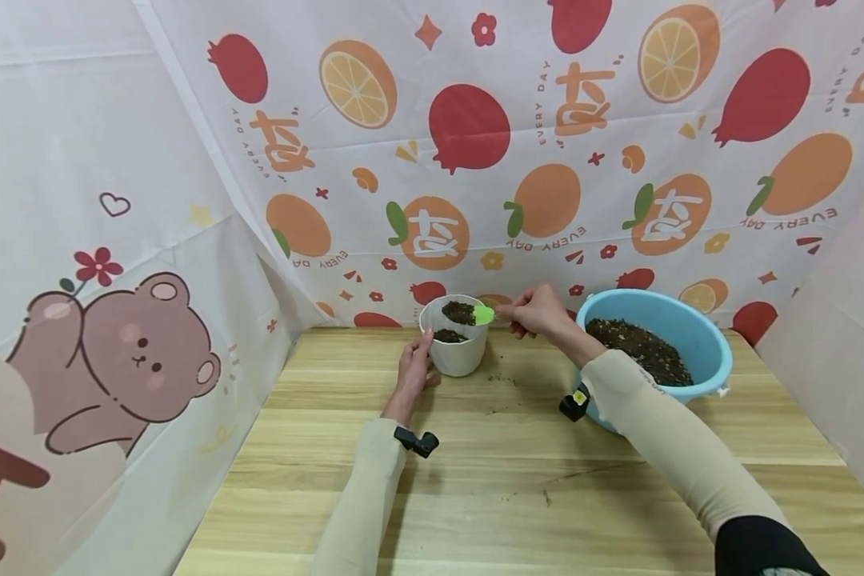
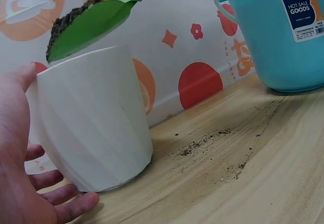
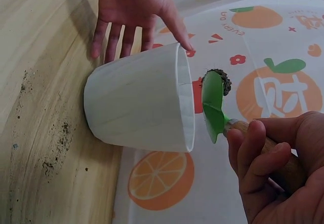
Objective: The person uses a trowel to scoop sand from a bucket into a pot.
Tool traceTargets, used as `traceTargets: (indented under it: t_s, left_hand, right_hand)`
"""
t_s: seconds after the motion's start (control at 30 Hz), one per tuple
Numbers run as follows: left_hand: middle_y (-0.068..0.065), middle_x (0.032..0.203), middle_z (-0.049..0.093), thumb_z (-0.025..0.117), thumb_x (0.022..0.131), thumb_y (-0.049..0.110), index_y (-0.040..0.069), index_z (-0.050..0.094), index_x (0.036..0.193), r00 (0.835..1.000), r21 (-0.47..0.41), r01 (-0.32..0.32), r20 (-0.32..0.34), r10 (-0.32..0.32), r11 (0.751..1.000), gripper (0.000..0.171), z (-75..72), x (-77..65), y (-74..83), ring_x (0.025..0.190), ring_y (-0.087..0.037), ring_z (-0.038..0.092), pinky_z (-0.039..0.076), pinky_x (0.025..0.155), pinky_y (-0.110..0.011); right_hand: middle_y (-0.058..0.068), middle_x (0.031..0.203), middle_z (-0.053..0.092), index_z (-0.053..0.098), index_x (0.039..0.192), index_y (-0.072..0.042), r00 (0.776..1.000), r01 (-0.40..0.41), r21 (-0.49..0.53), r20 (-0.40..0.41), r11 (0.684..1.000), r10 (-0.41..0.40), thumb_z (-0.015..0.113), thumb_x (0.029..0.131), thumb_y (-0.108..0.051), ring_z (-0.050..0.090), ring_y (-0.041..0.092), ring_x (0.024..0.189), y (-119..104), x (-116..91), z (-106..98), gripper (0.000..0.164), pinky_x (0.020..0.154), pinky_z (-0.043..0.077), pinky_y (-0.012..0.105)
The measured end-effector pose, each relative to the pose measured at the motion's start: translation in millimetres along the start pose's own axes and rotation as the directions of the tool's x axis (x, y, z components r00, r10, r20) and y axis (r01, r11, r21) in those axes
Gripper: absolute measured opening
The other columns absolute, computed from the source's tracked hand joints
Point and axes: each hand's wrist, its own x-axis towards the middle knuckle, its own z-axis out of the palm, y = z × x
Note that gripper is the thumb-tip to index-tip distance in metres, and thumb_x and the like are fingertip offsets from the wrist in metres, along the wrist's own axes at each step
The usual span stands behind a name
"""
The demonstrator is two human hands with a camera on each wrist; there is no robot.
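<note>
A white plant pot [image 1: 458,360] with some soil inside stands upright on the table. My left hand [image 1: 414,370] is at its left side, thumb at the rim and the other fingers extended along the wall, as the right wrist view shows. My right hand [image 3: 283,168] grips the wooden handle [image 3: 276,155] of a green garden trowel [image 2: 93,30]. Its blade, heaped with dark soil [image 1: 458,312], is above the pot's mouth. The pot's inside is hidden in both wrist views.
A light blue bucket [image 1: 707,344] partly filled with dark soil [image 1: 641,348] stands to the right. Loose soil crumbs [image 2: 202,143] lie on the wooden table [image 1: 490,496]. Printed cloth [image 1: 374,176] hangs behind the table, and more cloth borders it left and right.
</note>
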Motion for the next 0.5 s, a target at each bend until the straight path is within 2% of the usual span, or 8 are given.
traceTargets:
  t_s: [0.27, 0.47, 0.5]
  left_hand:
    - [-0.014, 0.156, 0.044, 0.05, 0.094, 0.072, 0.012, 0.038, 0.152, 1.0, -0.004, 0.002, 0.021, -0.002, 1.0, 0.084, -0.1, 0.0, 0.9, 0.135, -0.033, 0.054, 0.053, 0.101, -0.051]
    - [-0.014, 0.154, 0.047, 0.05, 0.095, 0.071, 0.012, 0.04, 0.15, 1.0, -0.007, 0.0, 0.015, 0.0, 1.0, 0.082, -0.4, 0.9, -1.2, 0.134, -0.033, 0.055, 0.053, 0.102, -0.053]
    - [-0.015, 0.154, 0.046, 0.05, 0.096, 0.069, 0.01, 0.039, 0.15, 1.0, -0.007, 0.003, 0.021, -0.003, 1.0, 0.08, -0.5, -3.3, 3.2, 0.134, -0.033, 0.055, 0.052, 0.103, -0.054]
  right_hand:
    - [0.003, 0.059, 0.07, 0.078, 0.078, -0.004, 1.0, 0.011, -0.027, -0.013, 1.0, -0.011, 0.073, 0.094, -0.03, 0.064, 0.015, 0.05, 3.2, 3.5, 4.8, 0.031, 0.046, 0.046, 0.027]
    - [0.005, 0.061, 0.071, 0.078, 0.076, -0.005, 1.0, -0.018, -0.053, -0.014, 0.998, 0.017, 0.075, 0.093, -0.031, 0.066, 0.017, 0.052, 3.7, 6.1, 9.3, 0.031, 0.047, 0.048, 0.028]
    - [0.009, 0.064, 0.072, 0.078, 0.076, -0.005, 1.0, -0.024, -0.057, -0.017, 0.998, 0.023, 0.075, 0.093, -0.031, 0.068, 0.021, 0.054, 3.8, 6.8, 9.9, 0.03, 0.047, 0.048, 0.028]
